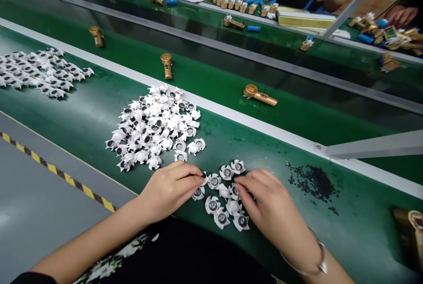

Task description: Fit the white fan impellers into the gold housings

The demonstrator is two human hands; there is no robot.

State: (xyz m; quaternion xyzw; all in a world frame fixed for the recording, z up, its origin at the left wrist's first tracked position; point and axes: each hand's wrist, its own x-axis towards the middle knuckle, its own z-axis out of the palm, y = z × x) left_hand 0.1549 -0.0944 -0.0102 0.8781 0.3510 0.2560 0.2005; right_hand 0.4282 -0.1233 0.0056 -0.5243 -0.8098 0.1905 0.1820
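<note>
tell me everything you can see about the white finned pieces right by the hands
The white finned pieces are small, plastic-looking parts, each with curved, pointed vanes around a dark round centre. About a dozen lie loosely on the green conveyor belt, most with the dark centre facing up, a few turned white side up. The fingers of the left hand and the right hand touch pieces at the cluster's upper edge.

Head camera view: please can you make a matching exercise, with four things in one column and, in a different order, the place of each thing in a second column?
Things:
1. bracelet
2. black bits
3. big white pile
4. gold part

Places:
A. green belt, right of the right hand
B. beyond the pale rail
C. right wrist
D. straight ahead of the left hand

Pairs: 1-C, 2-A, 3-D, 4-B
</note>
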